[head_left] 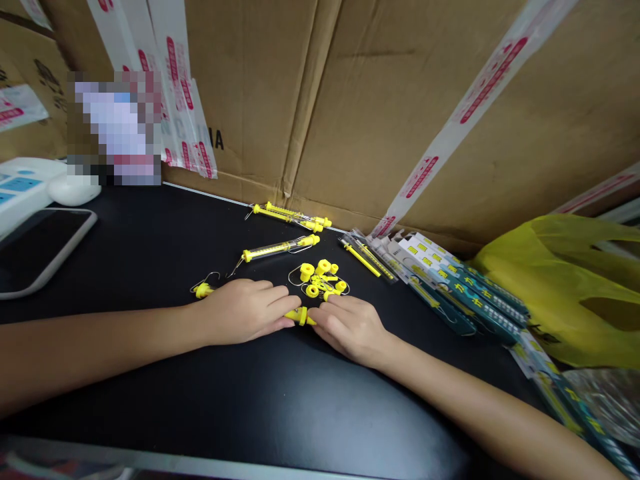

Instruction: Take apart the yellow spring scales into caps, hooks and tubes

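My left hand (pixel 243 310) and my right hand (pixel 350 327) rest on the black table (pixel 150 373), fingertips meeting over a small yellow plastic part (pixel 300 316) pinched between them. Both hands have their fingers closed on it. Just beyond lies a pile of small yellow caps and wire rings (pixel 320 279). A yellow piece with a wire hook (pixel 204 289) lies by my left wrist. Farther back lie a clear tube with yellow ends (pixel 280 249) and two more finished tubes (pixel 290 215).
Carded packets (pixel 450 283) fan out to the right beside a yellow plastic bag (pixel 565 293). A tablet (pixel 37 250) and a white device (pixel 25 187) sit at the left. Taped cardboard boxes (pixel 375 100) wall off the back.
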The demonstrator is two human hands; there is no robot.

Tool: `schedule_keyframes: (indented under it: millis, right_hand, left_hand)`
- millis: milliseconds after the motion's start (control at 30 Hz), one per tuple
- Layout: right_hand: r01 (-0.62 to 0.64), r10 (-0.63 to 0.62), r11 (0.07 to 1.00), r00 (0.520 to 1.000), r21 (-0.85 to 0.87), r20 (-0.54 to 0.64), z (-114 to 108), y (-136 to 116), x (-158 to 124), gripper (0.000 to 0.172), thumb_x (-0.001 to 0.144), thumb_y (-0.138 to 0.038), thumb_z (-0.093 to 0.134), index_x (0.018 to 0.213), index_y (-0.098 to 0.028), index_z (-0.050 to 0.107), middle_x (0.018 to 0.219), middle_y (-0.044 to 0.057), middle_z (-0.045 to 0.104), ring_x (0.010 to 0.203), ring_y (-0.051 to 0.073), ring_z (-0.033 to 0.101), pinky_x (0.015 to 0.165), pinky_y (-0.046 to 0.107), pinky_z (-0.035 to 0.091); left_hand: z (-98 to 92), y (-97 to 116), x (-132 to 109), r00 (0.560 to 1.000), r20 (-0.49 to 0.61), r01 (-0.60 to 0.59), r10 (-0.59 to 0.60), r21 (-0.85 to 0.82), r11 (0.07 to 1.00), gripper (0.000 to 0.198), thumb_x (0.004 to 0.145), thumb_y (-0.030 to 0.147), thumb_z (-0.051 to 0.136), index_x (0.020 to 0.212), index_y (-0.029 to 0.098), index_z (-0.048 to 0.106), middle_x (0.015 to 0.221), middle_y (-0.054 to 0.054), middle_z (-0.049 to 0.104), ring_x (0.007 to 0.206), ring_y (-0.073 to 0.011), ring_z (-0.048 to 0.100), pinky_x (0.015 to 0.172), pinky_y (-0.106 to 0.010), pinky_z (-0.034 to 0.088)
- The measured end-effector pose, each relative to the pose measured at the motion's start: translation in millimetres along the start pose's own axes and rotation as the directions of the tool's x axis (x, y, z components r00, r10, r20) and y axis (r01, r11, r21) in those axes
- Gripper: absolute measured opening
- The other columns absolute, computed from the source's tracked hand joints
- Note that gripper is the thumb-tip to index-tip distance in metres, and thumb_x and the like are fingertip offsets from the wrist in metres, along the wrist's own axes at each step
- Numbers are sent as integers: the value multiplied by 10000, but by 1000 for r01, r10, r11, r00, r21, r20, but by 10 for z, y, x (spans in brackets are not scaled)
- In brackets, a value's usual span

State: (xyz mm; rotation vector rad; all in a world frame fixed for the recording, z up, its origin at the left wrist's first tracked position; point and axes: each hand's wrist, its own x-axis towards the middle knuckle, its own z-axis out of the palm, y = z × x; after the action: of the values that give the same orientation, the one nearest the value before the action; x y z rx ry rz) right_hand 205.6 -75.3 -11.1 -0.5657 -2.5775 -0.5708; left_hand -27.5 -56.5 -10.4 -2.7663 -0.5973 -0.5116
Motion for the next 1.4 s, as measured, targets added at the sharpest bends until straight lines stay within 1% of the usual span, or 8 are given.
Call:
schedule_keyframes:
  millis: [167,267,400,633,933,1033,1133,1400]
  right_hand:
    - [-90,93,995,994,46,-60,18,-21,11,163,890,-308,502,951,-158,499,658,4,598,584,129,528,552,250,379]
    - [-142,142,989,990,36,2,0,-28,24,245,906,-376,451,896,-148,538,658,26,603,597,141,533,556,261,372]
    - [-136,135,991,988,10,76,-20,-24,38,257,927,-326,428,804,-153,573,634,20,588,576,134,502,551,269,341]
    - [-80,79,996,997,28,23,-12,-25,30,167,904,-291,507,852,-143,564,627,4,586,584,126,507,551,262,355]
    - [1,-1,1000,1000,0,-21,-15,-5,6,66,898,-169,484,957,-156,510,629,-8,599,578,126,512,536,253,367]
    - [-25,27,999,998,36,-54,11,-7,1,73,886,-202,501,947,-164,490,635,-13,587,566,121,514,531,246,371]
    - [-80,86,994,993,75,-82,27,-18,9,178,860,-298,547,948,-153,489,654,-2,585,573,125,534,540,245,386]
    - [-129,128,992,990,14,61,-18,-35,67,180,892,-317,495,849,-155,561,634,13,608,588,131,546,563,250,373]
  left_hand:
    - [-9,2,2,1000,1,0,0,8,1000,258,960,336,374,1022,175,566,846,-1,637,699,-134,578,599,-276,399]
    - [-12,-1,5,1000,5,0,0,6,1000,261,964,331,362,1025,177,564,835,1,631,689,-137,571,593,-279,393]
    - [-12,-2,7,1000,7,-1,1,7,1000,263,963,324,360,1043,175,561,837,-1,628,690,-143,572,591,-281,398]
    - [-3,-4,-9,1000,-12,-5,5,2,1000,262,958,326,375,1036,167,569,834,-12,633,698,-137,577,605,-267,406]
    - [-3,-5,-1,1000,-4,3,-3,-18,1000,271,959,343,374,1029,175,575,824,-7,630,696,-138,582,597,-263,405]
    - [-10,-3,4,1000,-21,0,0,-15,1000,262,955,331,385,1027,169,577,825,-8,627,690,-133,575,591,-263,407]
    - [-14,-2,7,999,-32,-3,3,-13,1000,258,954,326,387,1019,166,579,816,-6,620,683,-129,566,585,-263,404]
    - [-18,5,-1,1000,-6,-2,2,5,1000,248,954,324,385,1025,172,567,818,-5,626,688,-138,570,594,-265,390]
